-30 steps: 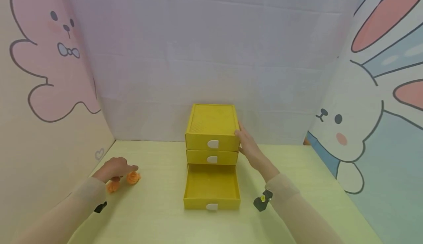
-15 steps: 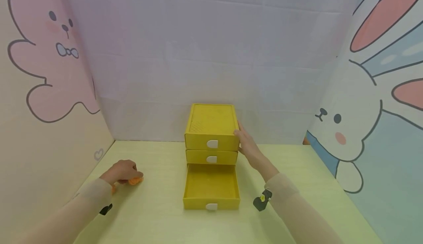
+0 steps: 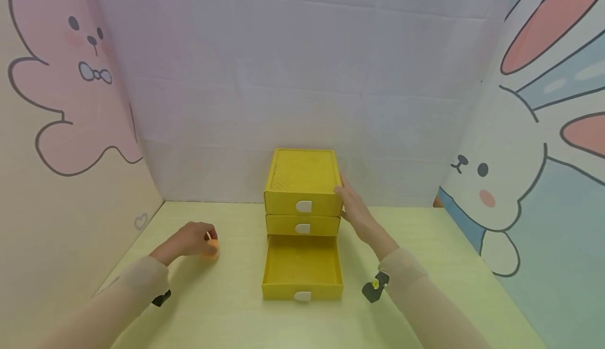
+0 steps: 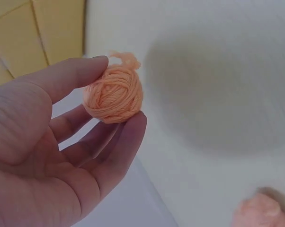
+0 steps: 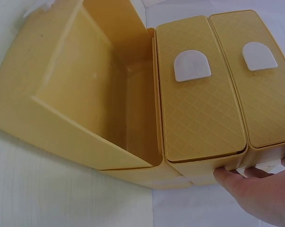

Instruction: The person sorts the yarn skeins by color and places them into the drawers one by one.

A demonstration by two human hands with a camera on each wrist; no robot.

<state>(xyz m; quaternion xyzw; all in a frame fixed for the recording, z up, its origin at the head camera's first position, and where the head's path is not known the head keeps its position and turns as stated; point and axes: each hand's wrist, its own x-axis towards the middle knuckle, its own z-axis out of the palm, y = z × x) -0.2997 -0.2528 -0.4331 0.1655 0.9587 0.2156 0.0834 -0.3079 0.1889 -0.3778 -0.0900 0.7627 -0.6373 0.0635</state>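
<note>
A small ball of orange yarn (image 4: 114,94) with a loose end on top is pinched between the thumb and fingertips of my left hand (image 3: 191,238). In the left wrist view it appears lifted off the table. A second orange yarn ball (image 4: 262,212) lies at the lower right there; in the head view my left hand and arm hide it. My right hand (image 3: 361,217) rests against the right side of a yellow drawer cabinet (image 3: 306,170), fingers extended along it. The cabinet's bottom drawer (image 3: 302,265) is pulled out, while the upper two are closed.
Each drawer front bears a white tab handle (image 3: 303,206). The pale table (image 3: 231,317) is bounded by a white back sheet (image 3: 302,75) and side panels with a pink bear (image 3: 71,75) and a white rabbit (image 3: 501,154).
My left hand has closed on one yarn ball and moved right with it, toward the cabinet. My right hand and the cabinet have stayed in place.
</note>
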